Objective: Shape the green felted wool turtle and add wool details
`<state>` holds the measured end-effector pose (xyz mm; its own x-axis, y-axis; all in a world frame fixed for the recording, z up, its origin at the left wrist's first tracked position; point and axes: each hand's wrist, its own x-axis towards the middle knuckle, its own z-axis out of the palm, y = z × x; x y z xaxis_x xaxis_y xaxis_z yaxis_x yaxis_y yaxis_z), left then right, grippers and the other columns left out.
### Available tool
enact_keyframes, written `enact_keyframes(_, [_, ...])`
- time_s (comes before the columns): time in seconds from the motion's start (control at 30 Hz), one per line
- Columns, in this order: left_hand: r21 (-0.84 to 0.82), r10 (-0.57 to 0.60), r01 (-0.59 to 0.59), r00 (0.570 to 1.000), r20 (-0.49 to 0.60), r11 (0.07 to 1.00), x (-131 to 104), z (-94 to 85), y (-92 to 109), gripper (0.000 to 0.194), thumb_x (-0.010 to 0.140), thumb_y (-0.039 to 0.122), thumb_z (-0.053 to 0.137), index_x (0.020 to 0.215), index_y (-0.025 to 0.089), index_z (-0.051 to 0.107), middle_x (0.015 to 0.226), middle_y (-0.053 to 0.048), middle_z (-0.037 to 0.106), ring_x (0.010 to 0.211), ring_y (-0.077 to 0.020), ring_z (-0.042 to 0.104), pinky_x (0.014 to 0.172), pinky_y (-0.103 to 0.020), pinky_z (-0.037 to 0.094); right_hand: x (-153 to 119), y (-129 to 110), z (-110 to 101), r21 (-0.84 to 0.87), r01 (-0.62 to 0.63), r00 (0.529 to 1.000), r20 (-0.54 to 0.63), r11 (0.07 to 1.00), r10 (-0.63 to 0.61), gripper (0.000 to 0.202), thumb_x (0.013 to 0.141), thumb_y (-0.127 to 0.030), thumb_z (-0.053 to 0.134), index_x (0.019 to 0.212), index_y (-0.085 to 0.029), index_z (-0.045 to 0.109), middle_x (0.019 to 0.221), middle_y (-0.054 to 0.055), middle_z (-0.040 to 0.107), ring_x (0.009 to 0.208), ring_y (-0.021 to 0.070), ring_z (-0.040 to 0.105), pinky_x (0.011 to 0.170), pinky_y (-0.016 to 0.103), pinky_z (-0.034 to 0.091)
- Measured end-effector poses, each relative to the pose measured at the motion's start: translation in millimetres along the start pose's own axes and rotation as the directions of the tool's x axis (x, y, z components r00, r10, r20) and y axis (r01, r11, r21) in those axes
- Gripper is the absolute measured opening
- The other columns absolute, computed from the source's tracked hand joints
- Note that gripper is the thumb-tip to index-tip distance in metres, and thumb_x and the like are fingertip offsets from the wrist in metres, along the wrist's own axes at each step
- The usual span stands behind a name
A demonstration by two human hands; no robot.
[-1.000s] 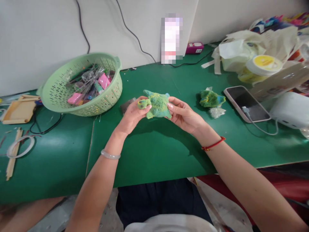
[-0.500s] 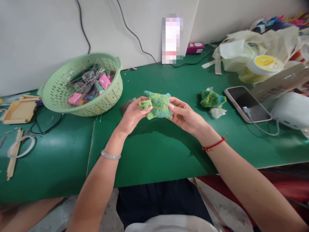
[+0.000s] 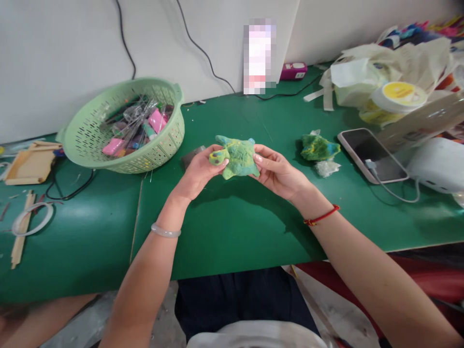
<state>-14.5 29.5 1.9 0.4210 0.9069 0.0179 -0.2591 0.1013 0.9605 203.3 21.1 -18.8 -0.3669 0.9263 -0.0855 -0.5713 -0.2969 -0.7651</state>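
A small green turtle figure, mottled with yellow and blue, is held up above the green table. My left hand is closed on its head end, thumb on top near the neck. On the opposite end, my right hand pinches the rear edge between thumb and fingers. The turtle's shell faces up and its head points left. Fingers below the figure are partly hidden. To the right of my right hand lies a darker green and blue lump, with a crumpled clear wrapper beside it.
A light green basket of wrapped pieces and thin sticks stands at the left. Nearby are a wooden tray and a white ring. On the right are a phone with a cable, a yellow-lidded tub and plastic bags.
The turtle figure is tilted very slightly between my hands. Both hands keep their hold in nearly the same place.
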Motion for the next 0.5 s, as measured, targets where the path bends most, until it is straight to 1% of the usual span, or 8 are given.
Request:
enact_keyframes(0.13, [-0.001, 0.005, -0.005, 1.0, -0.001, 1.0, 0.2, 0.3, -0.1, 0.042, 0.072, 0.044, 0.092, 0.095, 0.024, 0.063, 0.085, 0.003, 0.062, 0.077, -0.0143, 0.065, 0.073, -0.031, 0.055, 0.0, 0.3, -1.6, 0.001, 0.002, 1.0, -0.009, 1.0, -0.002, 0.033, 0.073, -0.027, 0.097, 0.097, -0.023, 0.074, 0.084, -0.005, 0.076, 0.074, 0.0073, 0.073, 0.072, 0.017, 0.062])
enact_keyframes(0.3, [-0.046, -0.008, 0.007, 1.0, -0.024, 0.999, 0.0, 2.8, 2.2, 0.042, 0.067, 0.039, 0.095, 0.09, 0.023, 0.065, 0.084, 0.004, 0.062, 0.074, -0.0116, 0.061, 0.071, -0.027, 0.054, -1.1, -0.6, -0.1, 0.005, -0.012, 1.0, -0.021, 1.0, 0.013, 0.031, 0.073, -0.025, 0.096, 0.096, -0.023, 0.075, 0.085, -0.005, 0.076, 0.074, 0.0082, 0.072, 0.073, 0.018, 0.062])
enact_keyframes(0.4, [-0.041, -0.008, 0.006, 1.0, -0.03, 0.999, -0.4, 3.1, 3.9, 0.042, 0.066, 0.039, 0.096, 0.09, 0.022, 0.066, 0.083, 0.004, 0.062, 0.074, -0.0104, 0.061, 0.072, -0.025, 0.054, -1.1, -1.2, 1.2, 0.025, -0.015, 1.0, -0.004, 1.0, 0.015, 0.032, 0.072, -0.025, 0.097, 0.095, -0.023, 0.075, 0.082, -0.006, 0.076, 0.071, 0.0068, 0.072, 0.072, 0.017, 0.062])
enact_keyframes(0.5, [-0.011, -0.001, 0.001, 1.0, -0.015, 1.0, -1.1, 1.0, 4.8, 0.042, 0.067, 0.041, 0.096, 0.091, 0.022, 0.067, 0.084, 0.004, 0.063, 0.075, -0.0103, 0.061, 0.073, -0.025, 0.055, -0.9, -1.3, 1.2, -0.002, -0.006, 1.0, 0.025, 1.0, 0.006, 0.032, 0.074, -0.028, 0.096, 0.096, -0.024, 0.075, 0.081, -0.006, 0.075, 0.072, 0.0069, 0.072, 0.074, 0.018, 0.063])
